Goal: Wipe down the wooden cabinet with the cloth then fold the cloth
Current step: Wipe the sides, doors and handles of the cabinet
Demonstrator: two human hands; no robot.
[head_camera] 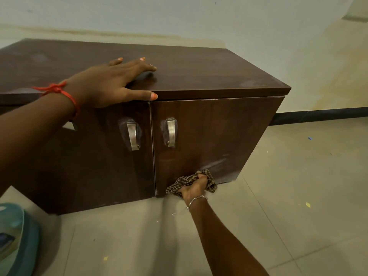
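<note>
Dark brown wood veneer covers the low cabinet (pixel 209 76), which is shown standing on a pale tiled floor (pixel 278 196) with its back near a light wall (pixel 199 16). The checked cloth (pixel 179 184) is bunched in the right hand (pixel 194 188), whose fingers are curled round it, and is pressed against the bottom edge of the right door (pixel 219 132), close to where that edge meets the floor. The left hand (pixel 111 84) is laid flat on the cabinet top with fingers straight and spread, the thumb lying along the front lip just above the seam between the doors; nothing is held by it. A red thread (pixel 59 90) is tied at the left wrist and a silver chain (pixel 196 201) is worn at the right. Both doors are seen closed, the left door (pixel 89 156) and the right one divided by a narrow vertical gap, and a metal handle (pixel 133 134) is fitted on each beside that gap; what the cabinet holds cannot be told. Dusty smears are visible on the right door above the cloth. Open floor is shown in front of the cabinet and to its right, bounded at the far side by a black skirting strip (pixel 318 114). Small yellow scraps (pixel 308 204) are scattered on the tiles. A teal object (pixel 18 236) is cut off at the lower left corner; its kind cannot be told.
</note>
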